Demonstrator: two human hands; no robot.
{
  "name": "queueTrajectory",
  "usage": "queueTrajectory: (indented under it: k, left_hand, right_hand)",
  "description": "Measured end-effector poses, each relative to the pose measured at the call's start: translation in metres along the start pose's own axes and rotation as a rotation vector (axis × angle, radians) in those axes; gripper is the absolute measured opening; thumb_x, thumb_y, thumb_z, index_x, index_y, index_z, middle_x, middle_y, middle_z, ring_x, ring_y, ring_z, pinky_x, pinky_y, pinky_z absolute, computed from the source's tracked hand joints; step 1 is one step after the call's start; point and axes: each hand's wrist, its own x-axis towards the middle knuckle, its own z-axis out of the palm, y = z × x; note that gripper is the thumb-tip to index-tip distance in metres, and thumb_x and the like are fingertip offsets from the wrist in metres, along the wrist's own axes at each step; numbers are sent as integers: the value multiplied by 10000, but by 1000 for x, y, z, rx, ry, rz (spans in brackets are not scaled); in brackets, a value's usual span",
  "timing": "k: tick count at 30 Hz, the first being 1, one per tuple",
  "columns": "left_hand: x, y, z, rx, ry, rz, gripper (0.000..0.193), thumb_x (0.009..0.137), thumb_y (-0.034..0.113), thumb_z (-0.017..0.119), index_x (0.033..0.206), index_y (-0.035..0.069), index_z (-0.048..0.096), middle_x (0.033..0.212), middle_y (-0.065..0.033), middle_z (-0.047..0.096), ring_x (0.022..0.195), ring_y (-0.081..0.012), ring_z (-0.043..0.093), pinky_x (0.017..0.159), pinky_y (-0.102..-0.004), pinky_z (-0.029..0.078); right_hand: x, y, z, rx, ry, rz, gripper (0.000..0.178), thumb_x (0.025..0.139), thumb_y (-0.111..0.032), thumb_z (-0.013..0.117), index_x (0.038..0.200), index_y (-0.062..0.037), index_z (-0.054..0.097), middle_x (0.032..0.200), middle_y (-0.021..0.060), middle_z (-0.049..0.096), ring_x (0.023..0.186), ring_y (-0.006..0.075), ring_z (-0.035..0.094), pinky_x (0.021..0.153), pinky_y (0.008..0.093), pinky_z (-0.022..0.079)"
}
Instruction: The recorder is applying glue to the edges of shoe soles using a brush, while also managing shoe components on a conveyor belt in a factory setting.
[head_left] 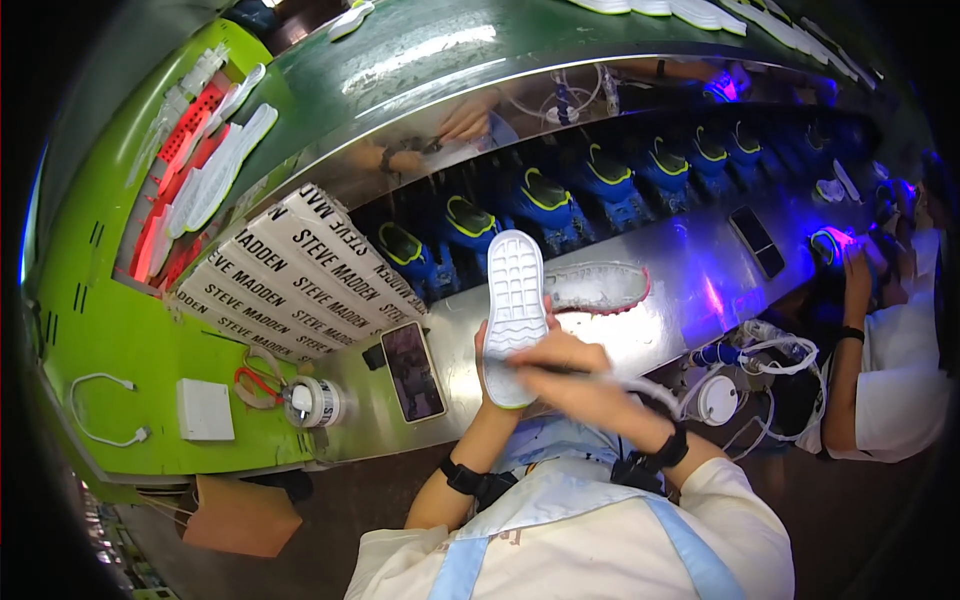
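A white shoe sole [515, 275] with a grid pattern and wavy lines stands nearly upright in my left hand [488, 414], whose fingers wrap round it from behind and at the edges. My right hand [572, 378] crosses the sole's lower end with bent fingers, blurred by motion. What it grips is too smeared to make out. A pale hose [652, 390] runs from beside this hand toward a white-lidded jar [716, 400]. Behind the sole, a greyish sole with a red edge [598, 287] lies on the metal bench [680, 300].
Blue shoe uppers [545, 200] with yellow-green collars line the far side. At left are a printed box [300, 270], a phone [412, 370], scissors [258, 380] and a round container [315, 402]. Another phone [757, 242] lies at right, near a co-worker's arm [856, 300] under violet light.
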Motion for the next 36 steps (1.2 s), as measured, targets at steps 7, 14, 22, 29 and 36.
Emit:
queueTrajectory:
  k: [7, 14, 22, 29, 36]
  left_hand:
    - [8, 6, 16, -37, 7, -87, 692, 851, 434, 453, 1399, 40, 300, 1336, -216, 393, 1094, -336, 464, 924, -468, 428]
    - [15, 22, 29, 145, -72, -214, 727, 846, 458, 433, 1370, -34, 318, 1335, -245, 404, 1108, -333, 481, 889, -443, 473]
    - [28, 29, 52, 370, 232, -572, 579, 850, 327, 410, 1254, -85, 458, 1156, -248, 578, 1021, -325, 603, 937, -373, 462]
    - [40, 20, 83, 745, 453, -823, 327, 811, 188, 575, 1042, -40, 616, 924, -132, 669, 792, -190, 657, 698, -282, 535]
    - [39, 16, 106, 1015, 464, -905, 399, 765, 305, 656, 1032, 10, 628, 876, -97, 665, 688, -162, 646, 624, -243, 522]
  right_hand:
    - [0, -6, -14, 255, -384, 527, 197, 784, -55, 658, 979, -37, 681, 932, 101, 677, 876, 194, 640, 811, 289, 490]
    - [-2, -13, -24, 295, -429, 688, 134, 867, -93, 594, 911, -3, 683, 763, 73, 669, 648, 97, 629, 598, 222, 500]
    - [6, -25, -46, 25, -425, 77, 120, 827, -48, 603, 921, 5, 656, 898, 121, 654, 796, 181, 643, 698, 260, 498]
    - [7, -40, -60, 6, -420, -25, 73, 816, -53, 596, 844, 9, 622, 793, 99, 607, 743, 208, 606, 646, 300, 476]
    - [-2, -34, -88, -34, -519, 106, 98, 831, -55, 598, 888, 2, 653, 897, 95, 631, 783, 170, 615, 677, 282, 476]
